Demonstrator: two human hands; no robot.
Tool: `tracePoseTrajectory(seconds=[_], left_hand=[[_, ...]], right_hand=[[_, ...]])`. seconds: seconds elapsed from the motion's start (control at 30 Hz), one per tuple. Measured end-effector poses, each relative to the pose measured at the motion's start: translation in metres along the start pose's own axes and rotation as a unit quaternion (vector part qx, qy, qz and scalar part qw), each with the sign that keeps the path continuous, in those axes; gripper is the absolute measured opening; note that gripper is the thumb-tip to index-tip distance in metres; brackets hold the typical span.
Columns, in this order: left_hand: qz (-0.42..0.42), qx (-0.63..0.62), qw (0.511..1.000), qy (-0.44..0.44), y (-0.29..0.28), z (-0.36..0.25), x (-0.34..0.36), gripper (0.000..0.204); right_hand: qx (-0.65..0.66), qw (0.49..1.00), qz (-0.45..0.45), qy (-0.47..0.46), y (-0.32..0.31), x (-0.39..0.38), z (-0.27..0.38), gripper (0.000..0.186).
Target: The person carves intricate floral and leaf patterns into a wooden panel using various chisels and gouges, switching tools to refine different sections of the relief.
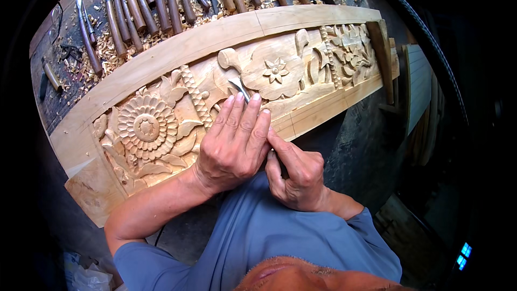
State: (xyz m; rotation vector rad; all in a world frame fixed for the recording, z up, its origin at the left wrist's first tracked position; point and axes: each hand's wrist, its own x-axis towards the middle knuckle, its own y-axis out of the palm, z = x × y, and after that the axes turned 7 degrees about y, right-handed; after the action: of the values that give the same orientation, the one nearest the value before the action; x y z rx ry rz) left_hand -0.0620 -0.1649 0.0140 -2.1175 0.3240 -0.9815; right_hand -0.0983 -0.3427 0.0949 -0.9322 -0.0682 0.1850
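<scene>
Partly covering carved board (276, 70) with left hand (230, 144), straight-fingered over chisel (240, 87); curling right hand (298, 175); cannot tell either grip; facing tools (160, 2) among shavings (114, 62) on far tabletop (57, 106).

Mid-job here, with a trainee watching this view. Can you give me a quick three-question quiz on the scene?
1. True or false: the row of tools lies beyond the far edge of the carved board.
2. What is scattered around those tools? A) pebbles, B) wood shavings, C) coins.
3. Fill in: the metal blade pokes out from under the ___ grip.

Key: 1 true; 2 B; 3 left grip.
</scene>
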Motion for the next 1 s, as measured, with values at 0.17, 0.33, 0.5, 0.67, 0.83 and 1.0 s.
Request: tracePoseTrajectory(seconds=[0.17,0.33,0.5,0.67,0.83,1.0], left_hand=[[0.005,-0.004,1.000,-0.003,0.000,-0.001,0.002,0.039],[0.010,0.003,1.000,-0.010,0.001,-0.002,0.002,0.039],[0.007,0.003,1.000,-0.017,0.002,-0.002,0.003,0.040],[0.004,-0.005,1.000,-0.025,0.001,-0.001,0.004,0.041],[0.005,-0.010,0.999,-0.044,0.001,0.000,0.004,0.042],[0.005,0.006,0.999,-0.036,-0.002,0.003,0.007,0.040]], right_hand=[[0.002,1.000,-0.009,-0.001,0.005,-0.003,-0.007,0.048],[0.014,0.999,-0.033,-0.012,0.015,-0.004,-0.014,0.049],[0.013,0.999,-0.033,-0.008,0.016,-0.002,-0.014,0.049],[0.012,0.999,-0.038,-0.009,0.018,0.000,-0.014,0.050],[0.001,0.998,-0.051,-0.019,0.026,0.005,-0.018,0.050],[0.002,0.999,-0.029,-0.015,0.017,0.007,-0.014,0.050]])
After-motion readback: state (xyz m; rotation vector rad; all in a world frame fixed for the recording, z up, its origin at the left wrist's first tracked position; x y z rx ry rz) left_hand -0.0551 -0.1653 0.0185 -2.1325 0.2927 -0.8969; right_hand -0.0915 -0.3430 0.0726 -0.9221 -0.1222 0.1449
